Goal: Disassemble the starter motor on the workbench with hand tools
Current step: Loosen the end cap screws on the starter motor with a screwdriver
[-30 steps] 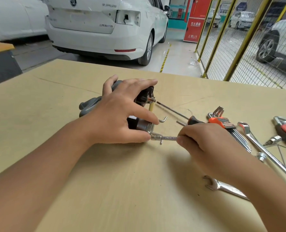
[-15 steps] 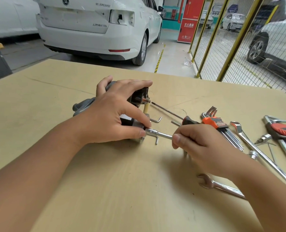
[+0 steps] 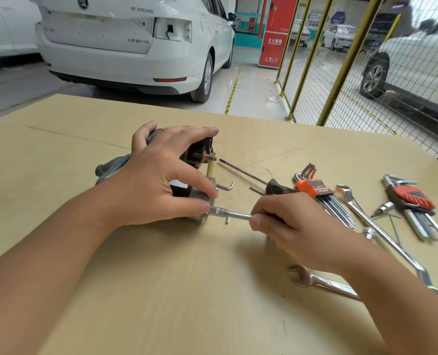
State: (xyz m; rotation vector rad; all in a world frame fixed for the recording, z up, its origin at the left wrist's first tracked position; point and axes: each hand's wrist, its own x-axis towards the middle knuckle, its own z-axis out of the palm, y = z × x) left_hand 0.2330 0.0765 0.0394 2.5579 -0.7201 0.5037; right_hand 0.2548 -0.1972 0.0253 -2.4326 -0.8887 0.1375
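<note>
The starter motor (image 3: 198, 152) lies on its side on the tan workbench (image 3: 161, 290), grey nose to the left, black solenoid with a copper stud at the back. My left hand (image 3: 159, 180) covers and grips the motor body, thumb at the end cap. My right hand (image 3: 287, 221) pinches the shaft of a chrome socket driver (image 3: 228, 213), which lies level with its socket against the motor's end cap. A small cross pin sticks through the shaft.
To the right lie a screwdriver (image 3: 248, 175), a loose hex key (image 3: 226, 187), two orange-holder hex key sets (image 3: 317, 193) (image 3: 412, 201), a long ring spanner (image 3: 381, 231), a combination spanner (image 3: 320, 281) and small sockets. A white car (image 3: 136, 44) and yellow mesh fence (image 3: 340, 60) stand beyond the bench.
My right hand has shifted slightly along the socket driver's shaft, whose cross pin has changed its angle. The left hand keeps the same grip on the motor.
</note>
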